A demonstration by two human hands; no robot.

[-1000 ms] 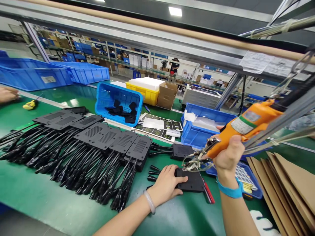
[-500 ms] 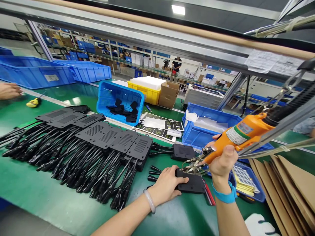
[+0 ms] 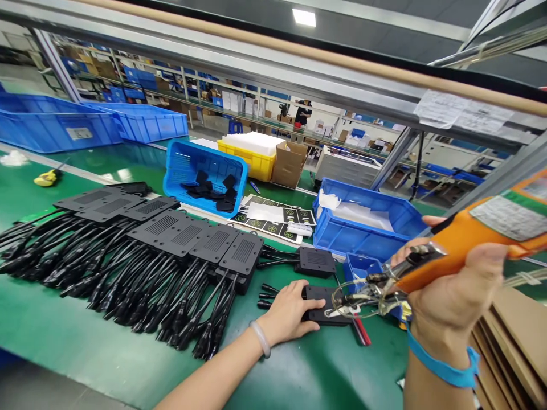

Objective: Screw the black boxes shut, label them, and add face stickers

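Note:
My left hand (image 3: 291, 315), with a pale bangle at the wrist, grips the left end of a flat black plastic box (image 3: 317, 294) and holds it on the green bench. Short cable ends with plugs stick out to the left of that hand. Wrapped in my right hand (image 3: 459, 287) is an orange power screwdriver (image 3: 491, 219), tilted, its metal nose with clear tubing reaching over the box's right part. Whether the tip touches a screw cannot be made out. A red-handled tool (image 3: 362, 331) lies by the box's right end. Behind it sits another black box (image 3: 317, 260) with cables.
Rows of vented black boxes (image 3: 242, 252) with cables (image 3: 128, 279) cover the bench's left. Behind stand a light blue basket (image 3: 171, 176) of black pieces, printed sheets (image 3: 265, 213) and a blue bin (image 3: 359, 242). Cardboard sheets (image 3: 513, 336) lean at right. A metal frame bar crosses above.
My right hand has brought the screwdriver nearer the camera, to the right, and tipped it flatter. My left hand stays on the box. Another person's hand at the left edge is gone.

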